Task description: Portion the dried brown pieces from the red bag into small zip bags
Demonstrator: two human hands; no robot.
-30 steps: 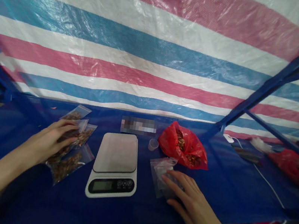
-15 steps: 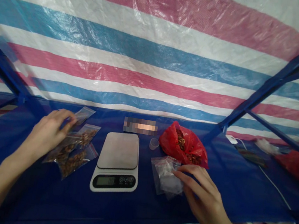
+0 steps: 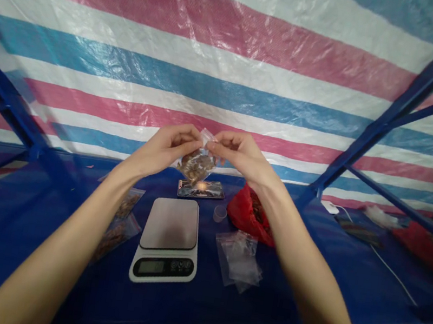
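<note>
Raised above the back of the table, a small clear zip bag (image 3: 196, 167) of brown pieces hangs between my two hands. My left hand (image 3: 173, 147) pinches the bag's upper left, and my right hand (image 3: 238, 154) pinches its upper right. Below them stands a white digital scale (image 3: 171, 226) with a bare plate; its display is too dim to read. Partly behind my left forearm lie other filled zip bags (image 3: 121, 232). Flat clear zip bags (image 3: 240, 259) lie right of the scale. A red plastic bag (image 3: 247, 213) of brown pieces is partly covered by my right forearm.
A phone (image 3: 201, 189) lies behind the scale, and a small clear cup (image 3: 219, 214) stands right of it. Blue metal bars (image 3: 396, 114) slant on both sides, with a striped sheet (image 3: 227, 92) behind. A white cable (image 3: 392, 272) runs along the right.
My left hand has moved right and up from the filled bags, and my right hand has left the flat bags. Both now hold one filled zip bag in the middle.
</note>
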